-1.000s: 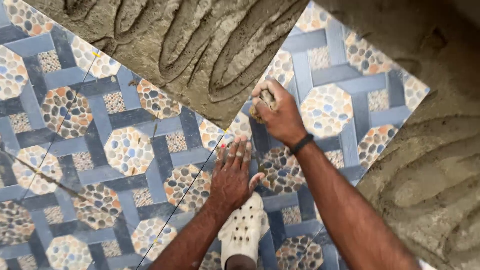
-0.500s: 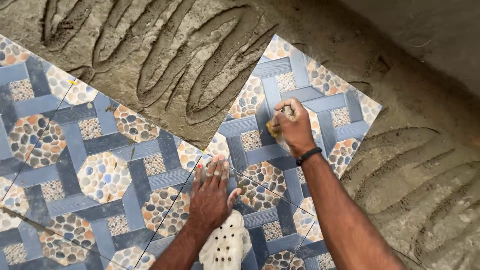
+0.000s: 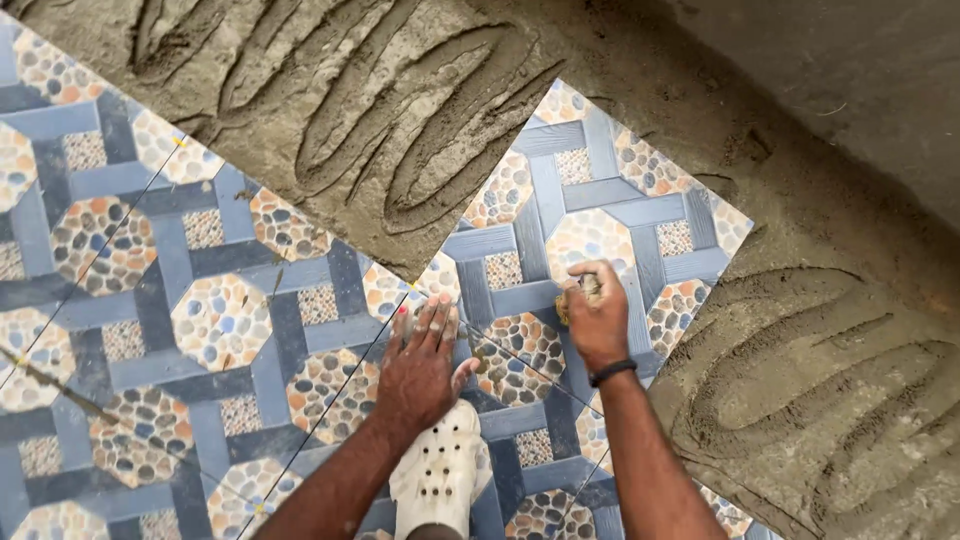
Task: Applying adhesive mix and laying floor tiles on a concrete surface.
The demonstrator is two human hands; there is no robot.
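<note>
The right hand (image 3: 598, 320) has its grip closed around a small yellowish sponge (image 3: 583, 290), pressed on the newest patterned floor tile (image 3: 600, 210), which lies on combed wet mortar (image 3: 400, 120). The left hand (image 3: 420, 365) lies flat and open, holding nothing, at the tile joint beside a white perforated clog (image 3: 440, 475). The step looks like wiping the tile; further strokes would need light pressure so it stays seated

free: laid tiles (image 3: 200, 300) left — flat, open | blocked: wet ridged mortar (image 3: 380, 130) ahead, right — white shoe (image 3: 440, 480) below

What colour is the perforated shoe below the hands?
White, or off-white: the perforated shoe stands on the patterned tiles. It shows best in the head view, near the bottom edge.
</note>
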